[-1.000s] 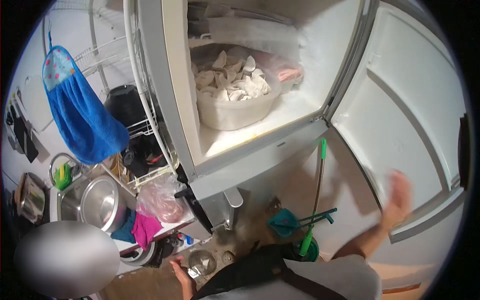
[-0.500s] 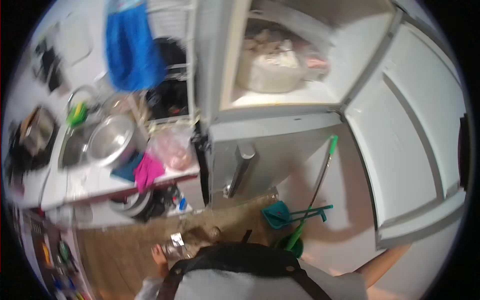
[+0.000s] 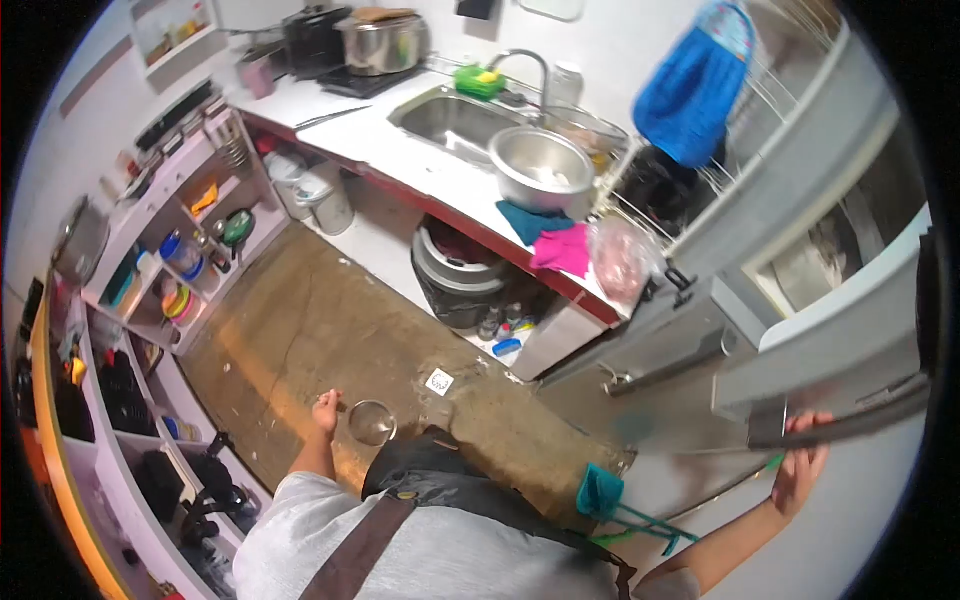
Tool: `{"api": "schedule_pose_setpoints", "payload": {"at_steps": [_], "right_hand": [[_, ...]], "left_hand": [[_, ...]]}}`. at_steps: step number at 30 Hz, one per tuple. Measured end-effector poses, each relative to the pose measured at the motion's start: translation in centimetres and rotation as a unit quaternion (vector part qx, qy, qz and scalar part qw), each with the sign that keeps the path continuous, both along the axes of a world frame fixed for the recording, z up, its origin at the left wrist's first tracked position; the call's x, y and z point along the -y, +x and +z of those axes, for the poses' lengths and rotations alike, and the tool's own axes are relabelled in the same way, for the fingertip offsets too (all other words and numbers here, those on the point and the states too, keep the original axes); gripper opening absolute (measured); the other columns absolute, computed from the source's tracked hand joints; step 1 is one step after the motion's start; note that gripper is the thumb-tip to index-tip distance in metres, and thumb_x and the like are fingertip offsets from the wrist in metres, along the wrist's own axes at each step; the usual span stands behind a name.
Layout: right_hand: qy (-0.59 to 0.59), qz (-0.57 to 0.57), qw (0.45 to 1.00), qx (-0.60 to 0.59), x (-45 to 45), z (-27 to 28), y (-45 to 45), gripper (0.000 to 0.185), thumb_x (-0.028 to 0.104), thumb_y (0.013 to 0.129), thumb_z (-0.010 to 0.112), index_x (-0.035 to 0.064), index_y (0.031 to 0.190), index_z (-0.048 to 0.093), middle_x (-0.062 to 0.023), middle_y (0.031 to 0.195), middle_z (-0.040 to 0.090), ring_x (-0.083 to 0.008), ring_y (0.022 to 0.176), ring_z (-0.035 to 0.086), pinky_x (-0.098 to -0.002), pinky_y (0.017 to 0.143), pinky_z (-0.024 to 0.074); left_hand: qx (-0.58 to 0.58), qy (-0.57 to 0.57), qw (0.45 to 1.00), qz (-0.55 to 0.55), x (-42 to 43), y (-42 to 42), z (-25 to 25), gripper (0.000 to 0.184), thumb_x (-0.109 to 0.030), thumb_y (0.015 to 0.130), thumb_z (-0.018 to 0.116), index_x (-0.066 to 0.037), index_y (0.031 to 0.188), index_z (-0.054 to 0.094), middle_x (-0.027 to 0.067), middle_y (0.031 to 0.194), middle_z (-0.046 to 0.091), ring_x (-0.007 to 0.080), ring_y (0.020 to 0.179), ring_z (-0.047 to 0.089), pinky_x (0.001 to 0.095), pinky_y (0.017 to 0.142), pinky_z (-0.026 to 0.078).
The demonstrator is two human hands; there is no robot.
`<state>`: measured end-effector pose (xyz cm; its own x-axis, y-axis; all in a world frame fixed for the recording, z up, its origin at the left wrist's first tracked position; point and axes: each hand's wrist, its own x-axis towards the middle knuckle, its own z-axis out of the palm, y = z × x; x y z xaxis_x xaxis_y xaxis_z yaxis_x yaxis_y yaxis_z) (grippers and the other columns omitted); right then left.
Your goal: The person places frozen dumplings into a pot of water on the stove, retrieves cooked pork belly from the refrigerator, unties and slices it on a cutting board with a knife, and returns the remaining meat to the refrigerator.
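My right hand (image 3: 798,468) reaches out to the right with its fingers wrapped over the lower edge of the refrigerator door (image 3: 850,420). The door is partly open, and pale contents show dimly through the gap. Low at the centre left, my left hand (image 3: 326,410) has its fingers curled together. Right beside it is a round, see-through container (image 3: 372,423) with a shiny rim, seen from above over the brown floor. I cannot tell whether the left fingers grip that container or only sit close to it.
A white counter (image 3: 400,150) carries a sink (image 3: 460,125), a metal basin (image 3: 541,168), cloths and a plastic bag (image 3: 620,262). Beneath stands a bin (image 3: 455,275). Shelves (image 3: 190,250) line the left. A teal dustpan (image 3: 600,490) lies near the refrigerator.
The view has swung left toward the counter and shelves. The refrigerator door has moved from wide open to partly closed, with my right hand on it. My left hand stays beside the see-through container.
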<state>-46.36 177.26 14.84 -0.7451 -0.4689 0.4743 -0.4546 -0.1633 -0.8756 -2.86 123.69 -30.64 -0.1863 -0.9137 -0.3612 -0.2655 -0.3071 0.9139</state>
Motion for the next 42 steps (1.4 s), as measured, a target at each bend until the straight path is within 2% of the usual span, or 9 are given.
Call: {"api": "schedule_pose_setpoints", "payload": {"at_steps": [6,11,16,18,22,24,34,36,42], "right_hand": [[0.087,-0.28,0.956,-0.012,10.6,0.0,-9.8,0.063,0.024,0.083,0.066,-0.0003,0.133,0.036,-0.0143,0.123,0.045,-0.0233,0.118,0.041,-0.038,0.103,0.0305],[0.207,-0.696,0.589,-0.354,24.7,-1.0,-7.9,0.054,0.023,0.084,0.066,0.0014,0.127,0.043,-0.0169,0.123,0.05,-0.0239,0.111,0.048,-0.0381,0.097,0.0375],[0.208,-0.161,0.963,-0.053,58.3,-9.7,2.2,0.032,0.009,0.081,0.063,-0.0029,0.11,0.055,-0.0133,0.1,0.06,-0.0224,0.092,0.058,-0.0319,0.084,0.0459],[0.427,0.13,0.882,-0.151,71.7,-12.6,9.8,0.031,0.013,0.076,0.068,0.0009,0.105,0.062,-0.0172,0.105,0.062,-0.0289,0.096,0.06,-0.0353,0.089,0.0457],[0.194,0.459,0.83,-0.25,88.4,-16.7,18.0,0.028,0.015,0.076,0.07,0.0042,0.101,0.063,-0.0156,0.104,0.063,-0.0331,0.096,0.06,-0.0376,0.085,0.0483],[0.176,0.445,0.832,-0.28,95.3,-13.1,17.8,0.028,0.017,0.077,0.069,0.0043,0.102,0.063,-0.0155,0.102,0.063,-0.0323,0.093,0.061,-0.0373,0.083,0.0492],[0.241,0.43,0.771,-0.404,121.7,-0.7,3.8,0.022,0.015,0.077,0.068,0.0001,0.093,0.065,-0.0134,0.084,0.066,-0.0242,0.072,0.065,-0.0329,0.064,0.0512],[0.229,0.369,0.783,-0.445,126.3,1.8,0.8,0.022,0.013,0.076,0.066,-0.0017,0.091,0.064,-0.0157,0.076,0.065,-0.0263,0.065,0.064,-0.0339,0.063,0.0509],[0.278,0.311,0.817,-0.399,138.4,1.6,-1.2,0.015,0.009,0.077,0.066,-0.0002,0.088,0.065,-0.0116,0.07,0.065,-0.0204,0.065,0.064,-0.0306,0.061,0.0498]], "left_hand": [[0.225,-0.089,0.97,-0.005,3.6,9.7,-1.1,0.041,-0.038,0.094,0.042,-0.006,0.102,0.066,0.0156,0.102,0.064,0.0317,0.097,0.059,0.0392,0.085,0.044],[0.328,-0.093,0.939,0.048,11.3,14.4,-1.3,0.041,-0.04,0.093,0.042,-0.009,0.103,0.066,0.0203,0.1,0.063,0.0378,0.096,0.059,0.0445,0.082,0.046],[0.369,-0.122,0.918,-0.076,23.5,13.0,8.1,0.039,-0.039,0.09,0.048,-0.006,0.092,0.068,0.0205,0.091,0.064,0.0403,0.088,0.059,0.0463,0.076,0.046],[0.258,-0.205,0.933,-0.146,30.0,11.4,13.7,0.037,-0.035,0.089,0.052,-0.004,0.079,0.068,0.0209,0.077,0.064,0.0353,0.073,0.062,0.0405,0.071,0.048],[0.104,-0.207,0.954,-0.189,43.4,6.0,24.7,0.042,-0.03,0.089,0.054,-0.001,0.061,0.064,0.0177,0.061,0.06,0.0265,0.06,0.06,0.0363,0.063,0.048],[-0.162,-0.21,0.948,-0.176,49.5,4.3,26.5,0.046,-0.025,0.09,0.053,-0.001,0.051,0.059,0.011,0.051,0.055,0.0195,0.057,0.059,0.0333,0.058,0.047],[-0.251,-0.295,0.922,-0.021,69.5,-3.1,26.2,0.039,0.002,0.076,0.06,-0.006,0.044,0.041,0.0011,0.047,0.043,0.0139,0.049,0.044,0.0282,0.059,0.037],[-0.233,-0.121,0.941,0.212,73.2,-3.2,25.8,0.033,0.001,0.078,0.062,-0.006,0.05,0.046,-0.0005,0.052,0.048,0.0109,0.053,0.046,0.0258,0.055,0.035],[-0.103,-0.257,0.961,0.013,84.2,-1.8,23.1,0.005,-0.004,0.086,0.058,0.0,0.085,0.059,0.0092,0.092,0.063,0.0154,0.083,0.058,0.0268,0.075,0.045]]}}
